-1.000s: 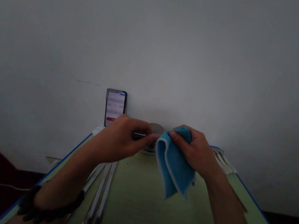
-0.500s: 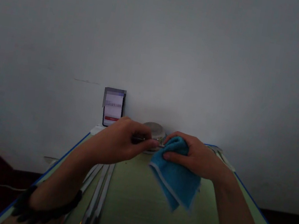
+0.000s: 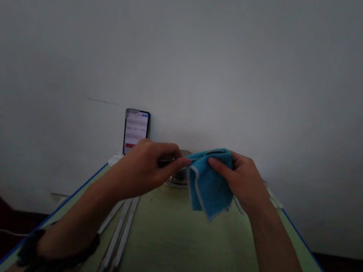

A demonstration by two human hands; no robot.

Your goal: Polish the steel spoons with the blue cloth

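Observation:
My left hand [image 3: 154, 164] pinches a thin metal utensil [image 3: 197, 158] between thumb and fingers. Its far end lies on a blue cloth [image 3: 213, 187], and its exact kind cannot be made out. The cloth has a pale edge and hangs in folds from my right hand [image 3: 247, 178], whose thumb presses on the front while the fingers are behind it. Both hands are raised over the far part of the table, with the cloth between them. Behind them stands a round, shiny metal container [image 3: 177, 180], partly hidden by my left hand and the cloth.
Several long, flat metal utensils [image 3: 120, 232] lie side by side on the pale green table [image 3: 177, 250], beyond my left forearm. A phone [image 3: 135, 131] with a lit screen leans on the wall [image 3: 246, 73]. Something thin and pale [image 3: 275, 199] lies at the far right corner.
The cloth and my right hand have risen a little, and the cloth now lies open under the utensil, showing more of its metal end. My left hand stays nearly in place.

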